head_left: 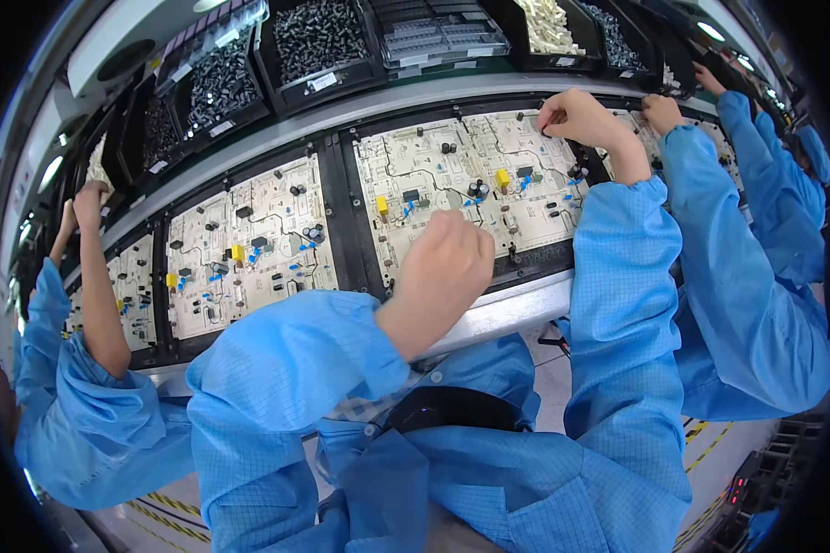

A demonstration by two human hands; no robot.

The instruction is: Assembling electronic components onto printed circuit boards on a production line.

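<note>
Cream circuit boards (pixel 406 157) lie side by side in a black tray frame (pixel 352 217) in front of me. They carry yellow blocks, dark round capacitors and small blue parts. My left hand (pixel 443 272), slightly blurred, is curled closed above the lower middle of the nearest boards; whatever its fingers may hold is hidden. At the far edge of the right-hand board, my right hand (pixel 586 127) is pinched with its fingertips down close to the surface. A tiny dark spot shows at those fingertips, too small to name.
Black bins of small dark parts (pixel 318 41) and a bin of white parts (pixel 549 28) line the far side, above a metal rail (pixel 290 129). Co-workers in blue sleeves work at left (pixel 101 415) and right (pixel 729 267), their hands close to neighbouring trays.
</note>
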